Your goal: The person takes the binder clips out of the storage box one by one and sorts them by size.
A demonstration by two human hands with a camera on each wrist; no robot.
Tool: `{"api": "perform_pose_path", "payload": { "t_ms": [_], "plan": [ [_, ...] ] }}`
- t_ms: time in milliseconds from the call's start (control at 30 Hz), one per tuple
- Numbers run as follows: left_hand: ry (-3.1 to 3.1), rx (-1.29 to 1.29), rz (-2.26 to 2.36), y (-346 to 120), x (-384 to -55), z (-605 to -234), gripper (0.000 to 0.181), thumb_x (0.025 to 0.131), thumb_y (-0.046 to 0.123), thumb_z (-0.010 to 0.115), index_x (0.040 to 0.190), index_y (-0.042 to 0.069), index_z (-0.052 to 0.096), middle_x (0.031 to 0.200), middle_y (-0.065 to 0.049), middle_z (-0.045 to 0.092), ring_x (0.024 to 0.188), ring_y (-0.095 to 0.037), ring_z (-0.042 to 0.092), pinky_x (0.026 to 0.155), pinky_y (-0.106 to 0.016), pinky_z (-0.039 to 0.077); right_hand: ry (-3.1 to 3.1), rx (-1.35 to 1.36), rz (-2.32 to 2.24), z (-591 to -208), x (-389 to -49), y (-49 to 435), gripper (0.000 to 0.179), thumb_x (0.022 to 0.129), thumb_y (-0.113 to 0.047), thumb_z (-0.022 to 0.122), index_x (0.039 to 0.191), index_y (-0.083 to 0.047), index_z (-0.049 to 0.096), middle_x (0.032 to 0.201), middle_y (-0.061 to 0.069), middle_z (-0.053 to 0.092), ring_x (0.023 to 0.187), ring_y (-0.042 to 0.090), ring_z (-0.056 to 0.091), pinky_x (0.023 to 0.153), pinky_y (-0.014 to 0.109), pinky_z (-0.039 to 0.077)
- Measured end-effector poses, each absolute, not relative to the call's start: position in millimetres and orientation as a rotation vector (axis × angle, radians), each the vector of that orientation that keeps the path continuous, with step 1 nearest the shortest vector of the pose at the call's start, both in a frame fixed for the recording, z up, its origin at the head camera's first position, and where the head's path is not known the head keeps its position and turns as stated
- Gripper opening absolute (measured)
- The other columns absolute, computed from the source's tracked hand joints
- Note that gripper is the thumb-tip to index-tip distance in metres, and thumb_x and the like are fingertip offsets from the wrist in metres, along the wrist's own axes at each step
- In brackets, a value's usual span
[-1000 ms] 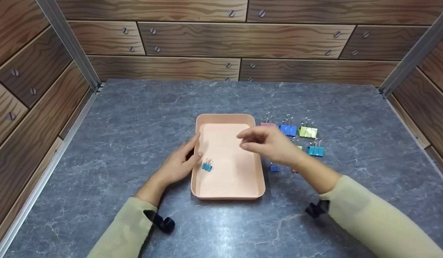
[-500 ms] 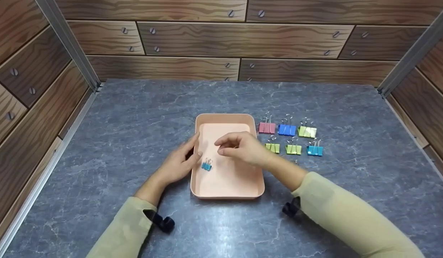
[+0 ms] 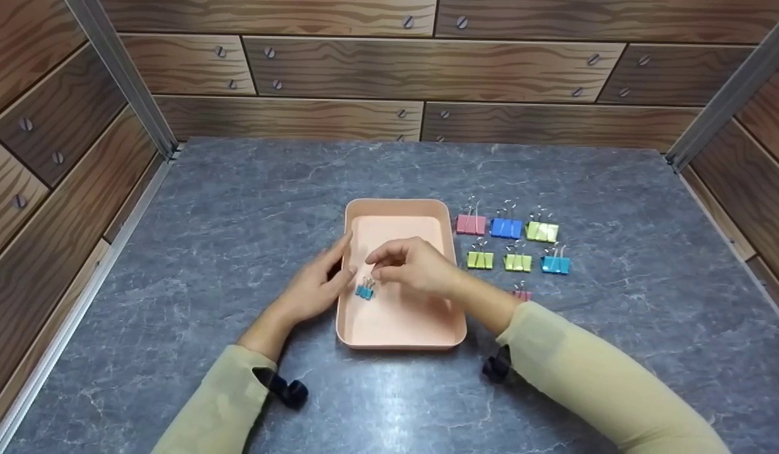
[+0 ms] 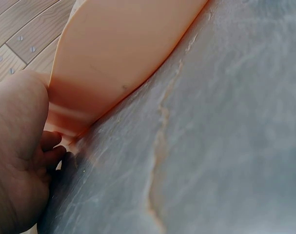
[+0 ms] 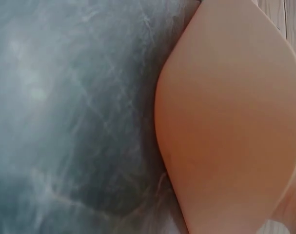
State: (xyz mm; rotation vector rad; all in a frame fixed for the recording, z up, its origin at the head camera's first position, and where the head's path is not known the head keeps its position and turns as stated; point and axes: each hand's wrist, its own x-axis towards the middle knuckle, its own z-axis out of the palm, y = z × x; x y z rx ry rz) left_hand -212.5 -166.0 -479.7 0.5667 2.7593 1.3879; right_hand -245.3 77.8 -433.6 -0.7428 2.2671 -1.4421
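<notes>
A shallow peach tray [image 3: 402, 339] stands on the table. At its left side my left hand [image 3: 311, 287] grips the wall, the thumb over the rim; in the left wrist view its lower fingers [image 4: 54, 155] curl by the outer wall. Inside the tray, near the left wall, sits a small teal binder clip [image 3: 364, 292] with its wire handles up. Just above these handles is my right hand [image 3: 418, 268], thumb and index fingertip slightly apart with nothing visible between them. The other right fingers are partly hidden. The right wrist view shows mainly the tray's outer wall [image 5: 230, 122].
Right of the tray stand binder clips in rows: pink [image 3: 471, 224], blue [image 3: 506, 228] and lime [image 3: 542, 232] at the back, two smaller lime ones [image 3: 479, 260] and a teal one [image 3: 555, 265] in front. A small red clip [image 3: 522, 295] is partly behind the right forearm.
My right hand has moved left from the tray's right rim to above the small teal binder clip, uncovering the clips on the right. The left hand and tray stay put.
</notes>
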Motion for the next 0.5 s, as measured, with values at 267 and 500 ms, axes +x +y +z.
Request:
{"api": "perform_pose_path", "payload": {
  "t_ms": [267, 500],
  "plan": [
    [2.755, 0.561, 1.394, -166.3, -212.2, -479.9, 0.068, 0.109, 0.034, 0.059, 0.169, 0.017, 0.032, 0.165, -0.019, 0.041, 0.15, -0.041, 0.04, 0.123, -0.056, 0.033, 2.259, -0.758, -1.413, -436.2, -242.7, 71.0, 0.023, 0.095, -0.004, 0.078, 0.117, 0.001, 0.078, 0.104, 0.01, 0.08, 0.095, 0.014, 0.073, 0.09, 0.026, 0.057],
    [2.756, 0.536, 1.354, -167.0, -211.5, -477.8, 0.066, 0.109, 0.035, 0.056, 0.169, 0.02, 0.032, 0.166, -0.013, 0.041, 0.152, -0.044, 0.035, 0.124, -0.058, 0.029, 2.316, -0.766, -1.357, -439.6, -242.0, 69.4, 0.019, 0.095, -0.012, 0.081, 0.113, -0.005, 0.081, 0.102, 0.003, 0.081, 0.095, 0.011, 0.071, 0.087, 0.024, 0.054]
  ]
}}
